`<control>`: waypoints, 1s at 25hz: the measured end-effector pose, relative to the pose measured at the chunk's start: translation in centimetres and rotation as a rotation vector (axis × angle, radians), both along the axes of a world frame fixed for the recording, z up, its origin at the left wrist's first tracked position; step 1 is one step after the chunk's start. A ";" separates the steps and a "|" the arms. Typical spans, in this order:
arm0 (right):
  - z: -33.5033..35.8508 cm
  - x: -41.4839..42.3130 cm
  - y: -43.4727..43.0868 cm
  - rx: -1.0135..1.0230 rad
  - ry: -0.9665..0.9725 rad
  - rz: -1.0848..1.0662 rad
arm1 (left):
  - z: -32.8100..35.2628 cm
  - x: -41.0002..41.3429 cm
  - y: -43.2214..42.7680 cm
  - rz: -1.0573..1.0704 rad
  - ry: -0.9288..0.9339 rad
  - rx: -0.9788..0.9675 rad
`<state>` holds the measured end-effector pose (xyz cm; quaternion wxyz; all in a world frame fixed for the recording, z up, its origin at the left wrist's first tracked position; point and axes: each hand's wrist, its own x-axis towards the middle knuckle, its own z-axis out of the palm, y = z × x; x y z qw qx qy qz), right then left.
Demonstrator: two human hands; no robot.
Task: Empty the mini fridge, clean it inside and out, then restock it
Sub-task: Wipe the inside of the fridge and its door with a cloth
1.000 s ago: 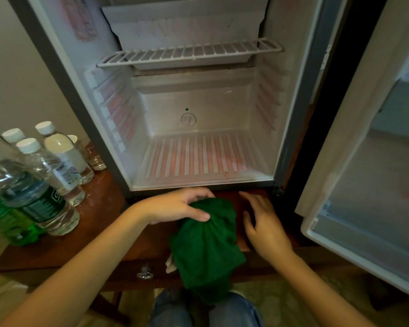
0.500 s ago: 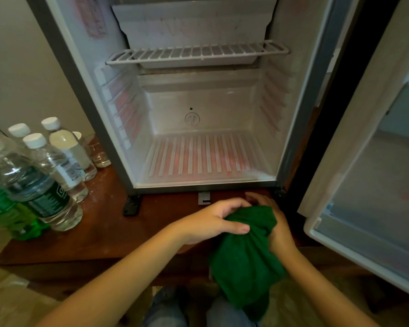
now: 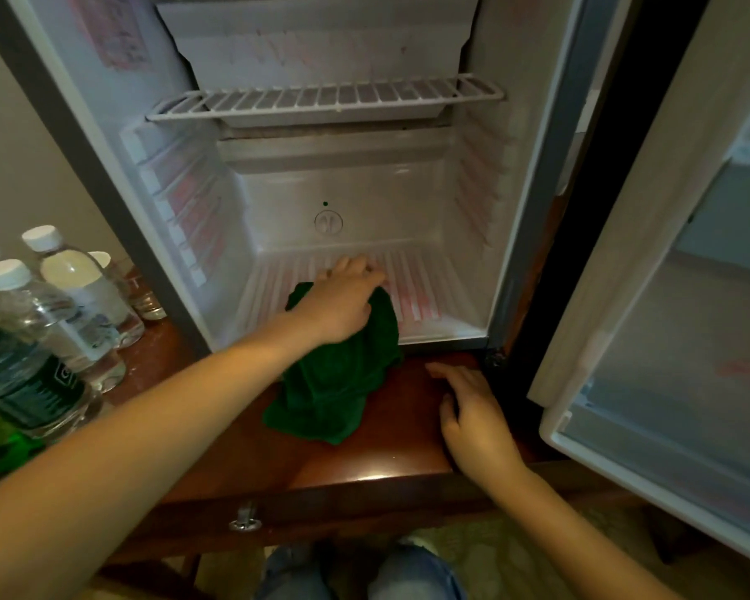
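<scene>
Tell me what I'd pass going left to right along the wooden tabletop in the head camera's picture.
water bottles → green cloth → right hand → open fridge door

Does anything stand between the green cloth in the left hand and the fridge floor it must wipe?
Nothing visible. The left hand holds the green fabric cloth at the front of the ribbed white fridge floor, which is bare to the back wall. The white wire shelf sits well above.
</scene>
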<state>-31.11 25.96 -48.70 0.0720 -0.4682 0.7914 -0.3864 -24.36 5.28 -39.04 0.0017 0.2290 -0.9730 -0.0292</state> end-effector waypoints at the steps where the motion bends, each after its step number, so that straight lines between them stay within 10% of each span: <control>1: 0.0 0.0 -0.2 0.018 0.032 0.024 | -1.1 0.2 0.7 -0.003 -0.017 -0.075; 6: 0.2 -0.5 -2.2 0.109 0.226 0.127 | -5.0 4.3 1.7 -0.013 0.004 -0.410; 18: -0.4 -0.6 -2.8 0.078 0.169 0.111 | -2.1 -4.7 -5.1 0.001 -0.020 0.006; 25: -0.5 -0.8 -2.7 0.020 0.092 0.102 | -4.1 3.2 -2.3 -0.376 0.014 -0.001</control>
